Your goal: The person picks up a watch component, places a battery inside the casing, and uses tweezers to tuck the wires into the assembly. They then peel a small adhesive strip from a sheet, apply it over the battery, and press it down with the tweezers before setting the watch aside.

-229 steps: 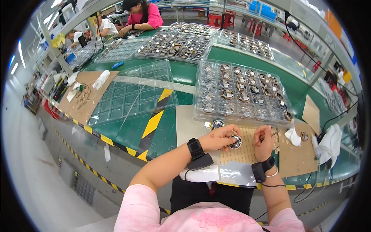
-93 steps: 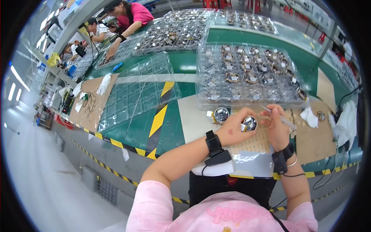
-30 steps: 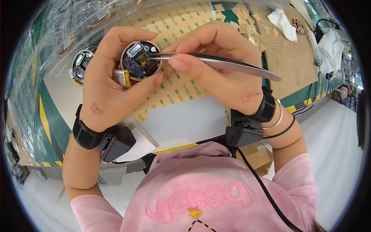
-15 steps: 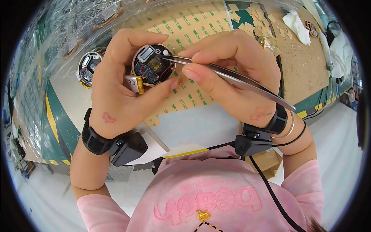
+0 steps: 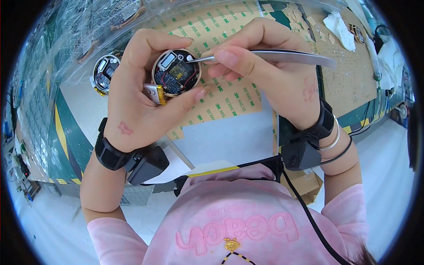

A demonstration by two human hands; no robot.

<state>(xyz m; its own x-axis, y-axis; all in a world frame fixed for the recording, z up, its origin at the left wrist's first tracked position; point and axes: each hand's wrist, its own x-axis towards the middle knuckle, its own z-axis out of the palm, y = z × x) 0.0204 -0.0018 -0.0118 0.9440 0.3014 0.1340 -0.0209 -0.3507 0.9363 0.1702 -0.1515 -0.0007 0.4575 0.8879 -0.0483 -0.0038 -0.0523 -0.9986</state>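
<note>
From my remote station, the round circuit module [image 5: 176,73] appears at 11 o'clock from centre, above the printed tan backing sheet [image 5: 221,106]. My left hand [image 5: 137,86] curls round it, thumb and fingers gripping its rim; my right hand [image 5: 280,75] pinches steel tweezers [image 5: 293,57], tips at the module's 1 o'clock — contact I cannot confirm. A silver pouch cell [image 5: 153,93] sits at its 8 o'clock; a second module [image 5: 104,74] lies at 9 o'clock. I judge the housing light and stiff, its wires and cell fragile — best held by the rim.
</note>
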